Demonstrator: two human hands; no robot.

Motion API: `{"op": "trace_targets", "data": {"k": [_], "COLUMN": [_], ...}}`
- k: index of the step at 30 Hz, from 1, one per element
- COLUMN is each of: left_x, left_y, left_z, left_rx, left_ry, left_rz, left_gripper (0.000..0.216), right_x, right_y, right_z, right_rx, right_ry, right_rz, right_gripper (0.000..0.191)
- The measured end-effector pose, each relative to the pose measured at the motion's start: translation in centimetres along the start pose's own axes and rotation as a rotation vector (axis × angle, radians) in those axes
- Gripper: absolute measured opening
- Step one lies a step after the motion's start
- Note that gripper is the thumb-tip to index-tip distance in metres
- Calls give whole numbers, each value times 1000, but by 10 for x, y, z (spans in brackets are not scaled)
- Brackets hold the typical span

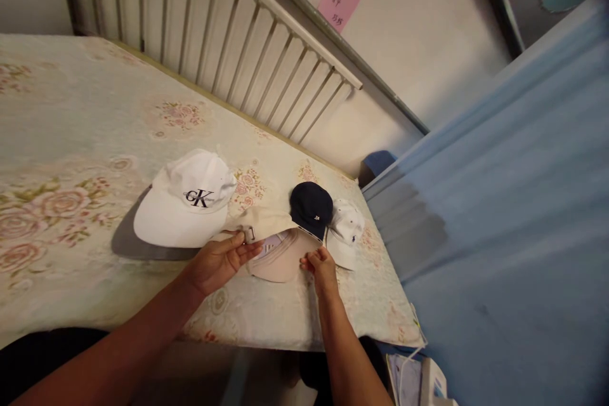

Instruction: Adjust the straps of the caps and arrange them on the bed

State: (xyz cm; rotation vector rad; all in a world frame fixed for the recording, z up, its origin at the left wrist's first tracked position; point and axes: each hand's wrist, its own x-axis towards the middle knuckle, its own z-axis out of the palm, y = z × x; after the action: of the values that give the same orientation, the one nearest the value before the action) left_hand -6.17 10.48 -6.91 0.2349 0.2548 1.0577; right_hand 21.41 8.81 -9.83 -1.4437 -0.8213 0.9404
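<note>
A beige baseball cap point(288, 260) is tipped so that its inside, sweatband and pale inner label face me. My left hand point(221, 260) pinches it on the left, beside the metal buckle point(250, 234) of its back strap. At the cap's right edge, the fingers of my right hand point(322, 268) are closed on it. Just beyond stands a navy cap point(310, 206), partly covered by the beige one. A white cap with a small dark emblem point(346, 228) sits to the right. Left of my hands lies a larger white cap point(190, 203) with black "CK" lettering.
The caps rest on a bed or table with a floral cover point(61, 203). A white radiator point(228, 44) runs along the back wall. A blue curtain point(499, 203) hangs on the right. Papers point(404, 377) and a white device point(432, 384) with a cable are at lower right.
</note>
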Motion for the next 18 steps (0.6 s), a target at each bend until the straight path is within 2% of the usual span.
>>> {"op": "trace_targets", "data": {"k": [2, 6, 12, 14, 16, 18], "left_x": [-1, -1, 1, 2, 1, 0], "left_y": [1, 6, 14, 14, 10, 5], "left_z": [1, 3, 10, 10, 8, 6], "left_rx": [-2, -40, -152, -143, -106, -57], "left_ry": [14, 73, 169, 141, 61, -63], "left_rz": [1, 17, 97, 110, 90, 36], "left_gripper": [14, 23, 36, 37, 35, 35], "right_x": [0, -7, -22, -32, -47, -64], "right_y": [0, -7, -49, -66, -78, -83], "right_z": [4, 1, -13, -12, -5, 5], "right_rx": [-40, -135, -215, -229, -265, -406], "right_ry": [-25, -18, 136, 211, 277, 360], "right_rz": [-18, -90, -303, -374, -473, -681], "right_gripper": [34, 25, 13, 11, 11, 10]}}
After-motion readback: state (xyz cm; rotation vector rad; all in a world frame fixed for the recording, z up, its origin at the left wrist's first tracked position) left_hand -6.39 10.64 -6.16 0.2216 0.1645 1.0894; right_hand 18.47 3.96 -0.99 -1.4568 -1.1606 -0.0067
